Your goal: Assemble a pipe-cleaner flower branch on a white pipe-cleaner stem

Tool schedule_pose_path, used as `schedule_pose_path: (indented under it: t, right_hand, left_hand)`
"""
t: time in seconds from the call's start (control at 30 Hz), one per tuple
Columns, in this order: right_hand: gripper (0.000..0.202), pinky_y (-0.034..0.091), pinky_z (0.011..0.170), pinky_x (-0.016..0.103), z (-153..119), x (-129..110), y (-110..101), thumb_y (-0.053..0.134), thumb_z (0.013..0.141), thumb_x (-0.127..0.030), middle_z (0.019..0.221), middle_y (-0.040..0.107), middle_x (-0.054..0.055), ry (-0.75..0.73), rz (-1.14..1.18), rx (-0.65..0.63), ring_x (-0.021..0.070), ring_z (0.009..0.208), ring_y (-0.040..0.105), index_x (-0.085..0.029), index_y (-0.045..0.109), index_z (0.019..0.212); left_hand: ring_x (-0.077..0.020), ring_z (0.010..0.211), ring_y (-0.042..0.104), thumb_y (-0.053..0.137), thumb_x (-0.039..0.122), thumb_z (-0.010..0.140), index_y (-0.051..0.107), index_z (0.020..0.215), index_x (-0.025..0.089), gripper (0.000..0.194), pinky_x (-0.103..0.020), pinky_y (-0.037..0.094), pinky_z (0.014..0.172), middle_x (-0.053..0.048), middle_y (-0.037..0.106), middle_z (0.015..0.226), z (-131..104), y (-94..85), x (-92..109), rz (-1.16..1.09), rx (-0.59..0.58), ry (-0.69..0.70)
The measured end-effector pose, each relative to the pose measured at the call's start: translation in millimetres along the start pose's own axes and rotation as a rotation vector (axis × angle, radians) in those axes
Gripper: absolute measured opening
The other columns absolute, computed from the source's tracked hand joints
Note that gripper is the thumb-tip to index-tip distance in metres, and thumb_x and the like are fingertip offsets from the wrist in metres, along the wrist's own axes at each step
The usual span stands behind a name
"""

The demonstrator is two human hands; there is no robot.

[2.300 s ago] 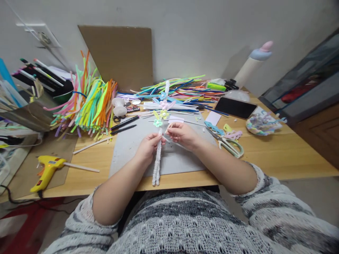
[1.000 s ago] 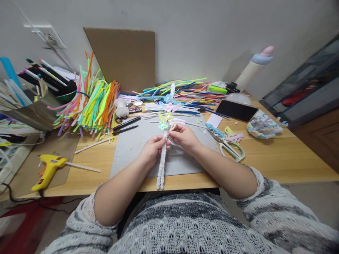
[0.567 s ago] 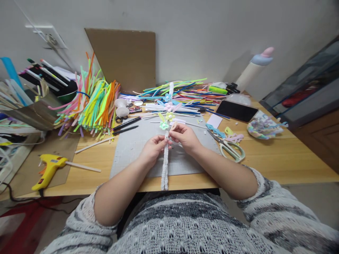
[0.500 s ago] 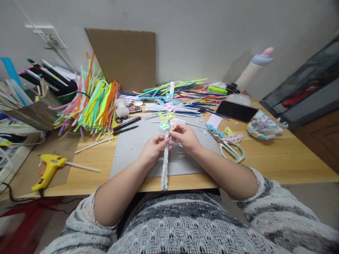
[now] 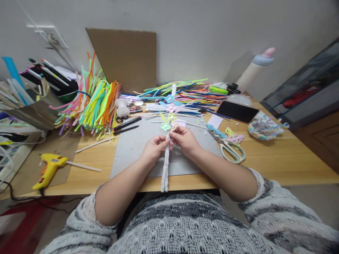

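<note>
A long white fuzzy stem (image 5: 165,169) stands out over the grey cutting mat (image 5: 132,148), its lower end reaching past the table's front edge. Along its upper part sit small flowers: mint (image 5: 165,126), yellow (image 5: 172,118), pink (image 5: 171,108) and blue (image 5: 170,99). My left hand (image 5: 155,150) pinches the stem just below the mint flower. On the other side, my right hand (image 5: 185,140) is closed with a pale beige loop (image 5: 174,127) between thumb and fingers, touching the stem.
Scissors (image 5: 233,151), a phone (image 5: 238,110) and a pastel woven piece (image 5: 265,127) lie at the right. Loose pipe cleaners (image 5: 185,91) are behind my hands. At the left are bundled pipe cleaners (image 5: 97,109), pens (image 5: 127,123) and a yellow glue gun (image 5: 50,167).
The flowered upper part of the stem has shifted slightly right and down. My right fingers have moved a little around the beige loop; both hands keep their hold.
</note>
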State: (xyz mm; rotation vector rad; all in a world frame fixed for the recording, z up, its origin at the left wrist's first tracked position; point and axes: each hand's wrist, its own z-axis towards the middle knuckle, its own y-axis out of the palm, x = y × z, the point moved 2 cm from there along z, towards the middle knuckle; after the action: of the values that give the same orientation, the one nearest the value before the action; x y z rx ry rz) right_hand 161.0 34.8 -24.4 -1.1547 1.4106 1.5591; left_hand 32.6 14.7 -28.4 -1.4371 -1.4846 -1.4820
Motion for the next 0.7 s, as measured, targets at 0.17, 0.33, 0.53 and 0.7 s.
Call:
schedule_pose_path:
  t: [0.17,0.33,0.53,0.7]
  right_hand:
    - [0.023,0.033,0.046,0.020,0,2,0,0.070,0.062,-0.031,0.057,0.051,-0.005,0.021,0.035,0.009,0.0060,0.049,0.043,-0.017,0.053,0.067]
    - [0.023,0.036,0.048,0.021,-1,4,1,0.070,0.063,-0.032,0.058,0.051,-0.005,0.038,0.039,-0.030,0.0067,0.050,0.046,-0.017,0.053,0.068]
    - [0.025,0.041,0.052,0.022,-4,0,5,0.072,0.061,-0.032,0.061,0.054,-0.004,0.036,0.005,-0.076,0.0066,0.052,0.049,-0.016,0.054,0.068]
    - [0.023,0.040,0.048,0.021,-5,0,5,0.070,0.063,-0.032,0.060,0.054,-0.005,0.009,-0.030,-0.094,0.0060,0.047,0.048,-0.015,0.055,0.069]
  left_hand:
    - [-0.0106,0.061,0.061,0.071,0.036,0.063,0.059,0.080,0.013,0.031,-0.023,0.046,0.061,-0.003,0.067,0.072,0,0.9,-2,-0.055,0.006,-0.007]
    - [-0.0013,0.039,0.044,0.072,0.033,0.062,0.057,0.074,0.012,0.028,-0.014,0.029,0.037,-0.001,0.065,0.068,-2,1.7,1,-0.040,0.028,-0.025]
    - [-0.0045,0.040,0.052,0.072,0.023,0.059,0.049,0.071,0.013,0.028,-0.011,0.030,0.033,-0.003,0.066,0.067,-4,2.3,6,-0.112,-0.003,-0.098]
    - [-0.0109,0.052,0.063,0.068,0.018,0.064,0.047,0.072,0.014,0.023,-0.015,0.048,0.046,-0.004,0.066,0.065,-7,2.7,12,-0.099,0.032,-0.172]
